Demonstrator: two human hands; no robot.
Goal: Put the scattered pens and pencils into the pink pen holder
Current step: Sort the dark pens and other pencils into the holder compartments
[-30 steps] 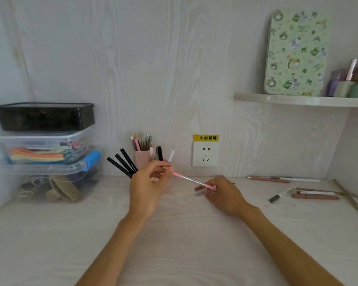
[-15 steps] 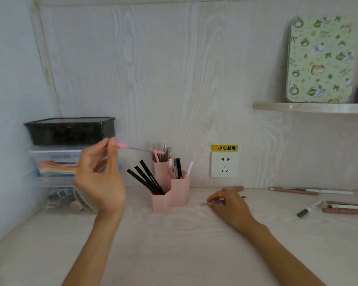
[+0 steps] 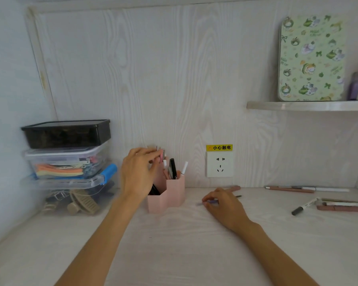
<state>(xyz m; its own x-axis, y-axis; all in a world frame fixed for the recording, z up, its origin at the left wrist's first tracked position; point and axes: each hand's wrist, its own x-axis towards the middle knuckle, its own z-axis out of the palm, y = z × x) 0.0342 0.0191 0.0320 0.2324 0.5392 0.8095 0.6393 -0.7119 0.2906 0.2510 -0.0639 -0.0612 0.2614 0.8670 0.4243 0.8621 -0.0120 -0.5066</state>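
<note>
Soft, even daylight fills the scene, somewhat dim and cool, with no hard glare. Faint shadows lie on the counter [image 3: 174,244] under the forearms. The wide lens bends the wall panel's edges left of the socket [image 3: 219,164]. The left hand [image 3: 139,172], left of the socket, is motion-blurred; overall sharpness is mild.

Pink pen holder [image 3: 167,195] upright, pens inside; loose pens [image 3: 289,189] lie right

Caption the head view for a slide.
Left hand lowers a pink pen into the pink pen holder; right hand reaches another.
</note>
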